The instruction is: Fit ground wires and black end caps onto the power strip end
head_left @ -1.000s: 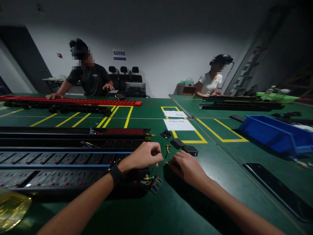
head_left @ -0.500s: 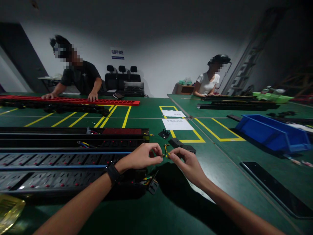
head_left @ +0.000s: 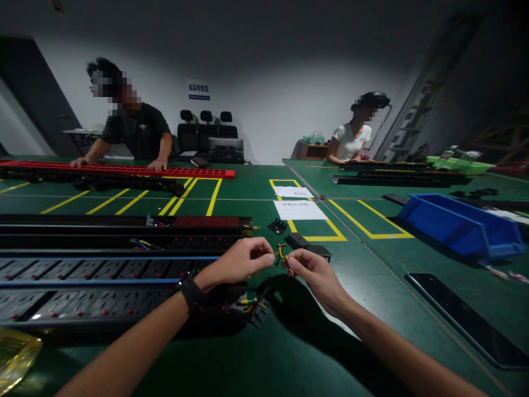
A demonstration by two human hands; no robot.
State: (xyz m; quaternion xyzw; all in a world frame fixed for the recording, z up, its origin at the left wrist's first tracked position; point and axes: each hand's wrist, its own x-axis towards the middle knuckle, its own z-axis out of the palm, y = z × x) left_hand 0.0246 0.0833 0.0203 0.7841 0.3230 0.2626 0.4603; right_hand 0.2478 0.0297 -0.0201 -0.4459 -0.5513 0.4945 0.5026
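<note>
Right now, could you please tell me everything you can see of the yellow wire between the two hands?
The yellow wire is short, thin and bent, with a metallic-looking piece at its far end. The right hand pinches its near end over the green table; the left hand is close beside it, contact unclear. Finer details are blurred.

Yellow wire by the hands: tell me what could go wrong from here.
The yellow wire is small and seems held only by the fingers of the right hand; it might slip and drop near the black boxes just beyond.

The wristband on the left arm is over or against the socket strips, so it could catch.

The black end piece sits tilted beside exposed wires; a bump might shift both.
</note>
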